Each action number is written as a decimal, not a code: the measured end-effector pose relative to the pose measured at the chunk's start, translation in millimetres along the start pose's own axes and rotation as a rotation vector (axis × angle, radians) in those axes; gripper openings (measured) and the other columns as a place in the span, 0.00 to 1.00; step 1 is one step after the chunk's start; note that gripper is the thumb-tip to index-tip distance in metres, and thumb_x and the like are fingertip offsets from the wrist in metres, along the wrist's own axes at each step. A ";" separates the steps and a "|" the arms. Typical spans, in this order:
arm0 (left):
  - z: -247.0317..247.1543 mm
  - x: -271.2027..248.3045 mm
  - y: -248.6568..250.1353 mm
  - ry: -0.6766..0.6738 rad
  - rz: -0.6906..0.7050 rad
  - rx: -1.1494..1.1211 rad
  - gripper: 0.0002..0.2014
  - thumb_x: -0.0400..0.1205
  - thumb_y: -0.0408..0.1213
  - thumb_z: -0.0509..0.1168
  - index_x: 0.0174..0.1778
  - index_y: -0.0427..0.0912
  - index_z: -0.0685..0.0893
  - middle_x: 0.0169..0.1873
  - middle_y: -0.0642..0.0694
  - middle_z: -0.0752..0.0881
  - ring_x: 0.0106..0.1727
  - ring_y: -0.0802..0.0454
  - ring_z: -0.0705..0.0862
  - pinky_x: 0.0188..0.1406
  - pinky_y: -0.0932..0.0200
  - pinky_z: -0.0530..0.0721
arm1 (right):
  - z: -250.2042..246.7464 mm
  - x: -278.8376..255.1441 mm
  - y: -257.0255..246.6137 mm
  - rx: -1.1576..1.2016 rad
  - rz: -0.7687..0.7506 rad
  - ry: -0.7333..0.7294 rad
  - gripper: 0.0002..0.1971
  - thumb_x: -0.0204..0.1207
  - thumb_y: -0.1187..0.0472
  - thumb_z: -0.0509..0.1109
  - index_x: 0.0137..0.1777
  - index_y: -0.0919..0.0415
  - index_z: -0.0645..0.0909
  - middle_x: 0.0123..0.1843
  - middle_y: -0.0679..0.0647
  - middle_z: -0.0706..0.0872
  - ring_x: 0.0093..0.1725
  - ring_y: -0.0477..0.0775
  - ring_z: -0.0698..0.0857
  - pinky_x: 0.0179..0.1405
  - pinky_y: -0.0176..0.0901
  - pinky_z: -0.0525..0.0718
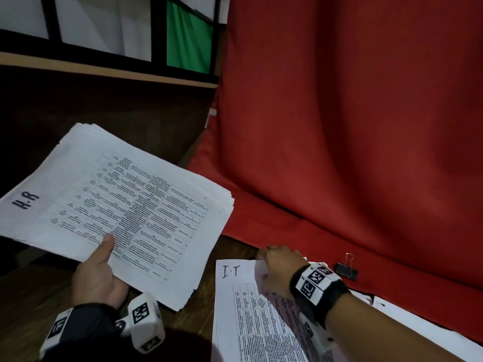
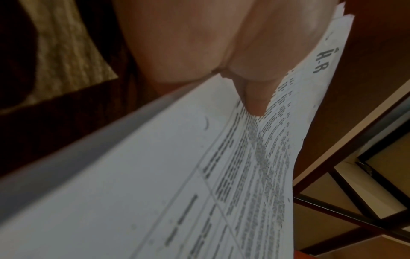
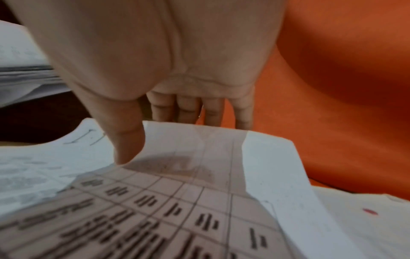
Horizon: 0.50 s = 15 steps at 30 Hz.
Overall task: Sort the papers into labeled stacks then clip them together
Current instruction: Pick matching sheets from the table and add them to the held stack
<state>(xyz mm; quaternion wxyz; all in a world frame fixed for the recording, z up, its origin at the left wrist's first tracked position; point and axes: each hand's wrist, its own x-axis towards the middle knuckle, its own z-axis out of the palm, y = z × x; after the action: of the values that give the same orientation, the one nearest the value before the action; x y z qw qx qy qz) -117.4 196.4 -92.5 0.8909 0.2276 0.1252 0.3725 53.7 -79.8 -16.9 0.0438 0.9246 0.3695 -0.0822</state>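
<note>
A thick stack of printed sheets marked "H.R" (image 1: 115, 205) (image 2: 199, 175) is held up off the table by my left hand (image 1: 99, 267), thumb (image 2: 255, 98) on top and fingers hidden beneath. Lower right lies a stack headed "I.T" (image 1: 235, 291). My right hand (image 1: 279, 267) pinches a loose printed sheet (image 3: 199, 175) over that stack, thumb (image 3: 126, 140) on its face and fingers (image 3: 188, 108) behind its far edge. A black binder clip (image 1: 346, 270) lies on the red cloth just right of that hand.
A red cloth (image 1: 352, 126) drapes over the right side and onto the dark wooden table (image 1: 198, 304). More white paper (image 1: 418, 325) lies under my right forearm. A dark-framed window and a wooden ledge (image 1: 104, 71) run along the back left.
</note>
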 end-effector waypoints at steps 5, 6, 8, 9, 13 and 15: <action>-12.6 12.3 -2.2 0.015 0.067 0.013 0.52 0.52 0.47 0.90 0.75 0.45 0.81 0.72 0.40 0.85 0.74 0.41 0.83 0.66 0.37 0.85 | 3.0 -15.6 4.1 0.040 -0.102 0.169 0.13 0.78 0.61 0.66 0.61 0.52 0.78 0.57 0.49 0.81 0.62 0.57 0.79 0.63 0.54 0.74; -13.1 13.0 -1.7 0.010 0.077 0.013 0.55 0.51 0.48 0.90 0.78 0.44 0.79 0.73 0.40 0.85 0.74 0.41 0.83 0.67 0.37 0.85 | 5.0 -19.9 6.8 0.058 -0.118 0.198 0.10 0.79 0.61 0.65 0.58 0.52 0.78 0.54 0.48 0.80 0.58 0.56 0.80 0.61 0.52 0.76; -15.0 14.3 -2.2 0.030 0.074 0.008 0.50 0.56 0.47 0.89 0.77 0.44 0.80 0.72 0.40 0.85 0.74 0.41 0.83 0.67 0.37 0.85 | 6.6 -29.0 12.7 0.086 -0.135 0.267 0.05 0.82 0.60 0.63 0.55 0.53 0.78 0.51 0.47 0.78 0.51 0.52 0.79 0.51 0.46 0.77; -15.0 13.8 -2.8 0.038 0.067 -0.008 0.40 0.63 0.45 0.86 0.73 0.45 0.84 0.72 0.40 0.86 0.73 0.41 0.84 0.67 0.38 0.85 | 7.0 -33.5 16.4 0.100 -0.134 0.295 0.04 0.84 0.59 0.62 0.54 0.53 0.78 0.51 0.47 0.77 0.47 0.51 0.79 0.46 0.44 0.76; -14.6 12.4 -5.2 0.069 0.057 0.000 0.11 0.86 0.40 0.67 0.52 0.52 0.96 0.70 0.41 0.87 0.72 0.41 0.85 0.72 0.36 0.81 | 7.4 -54.1 31.0 0.137 -0.119 0.402 0.04 0.85 0.58 0.63 0.51 0.55 0.78 0.52 0.47 0.77 0.40 0.56 0.85 0.42 0.53 0.85; -12.2 12.6 -4.8 0.083 0.056 -0.018 0.12 0.87 0.40 0.66 0.59 0.48 0.94 0.70 0.40 0.87 0.72 0.40 0.85 0.74 0.35 0.80 | 8.1 -61.8 40.0 0.164 -0.101 0.447 0.03 0.81 0.62 0.67 0.45 0.55 0.79 0.53 0.45 0.79 0.39 0.56 0.87 0.39 0.50 0.85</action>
<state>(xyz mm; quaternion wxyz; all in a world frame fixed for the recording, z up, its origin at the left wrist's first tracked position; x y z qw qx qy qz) -110.5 206.3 -106.2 0.8762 0.2076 0.1521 0.4074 36.3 -151.7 -12.7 -0.1186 0.9005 0.4080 0.0927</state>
